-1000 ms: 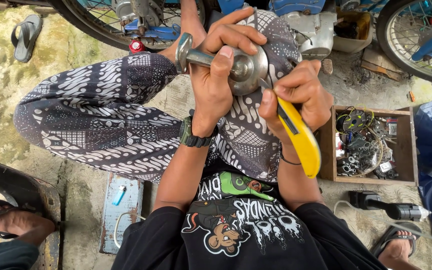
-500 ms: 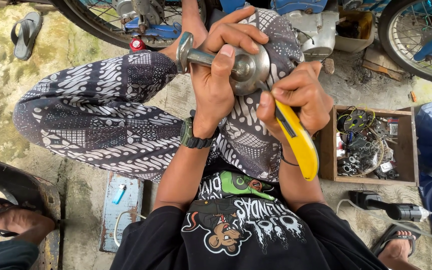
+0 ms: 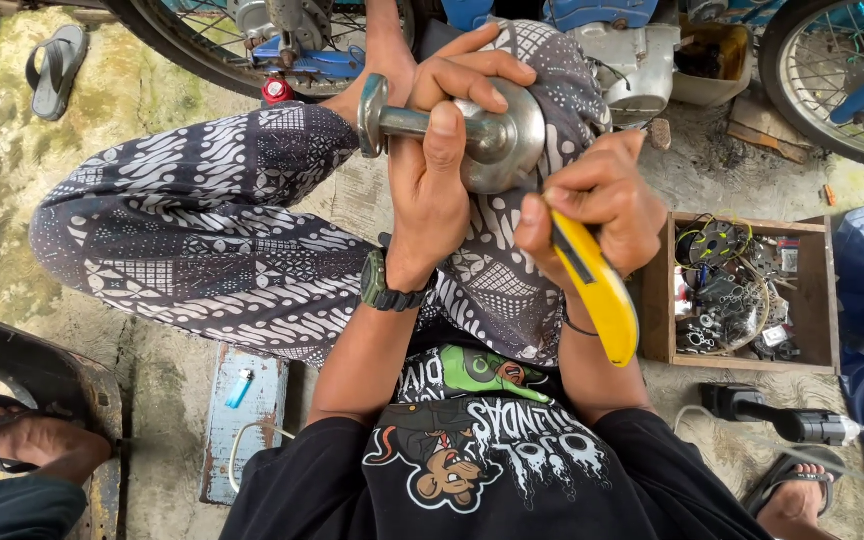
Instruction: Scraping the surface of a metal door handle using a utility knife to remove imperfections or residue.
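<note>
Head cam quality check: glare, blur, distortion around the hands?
Head view: soft, even daylight, no hard shadows; mild sheen on the metal hub in the left hand; right hand and yellow utility knife sharp; wide-angle bowing at the edges, wheel curved.

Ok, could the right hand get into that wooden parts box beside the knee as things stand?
Probably yes. The wooden parts box lies open-topped just beside the right hand, with nothing between them. But that hand grips a yellow utility knife against the metal hub, so it isn't free.
</note>
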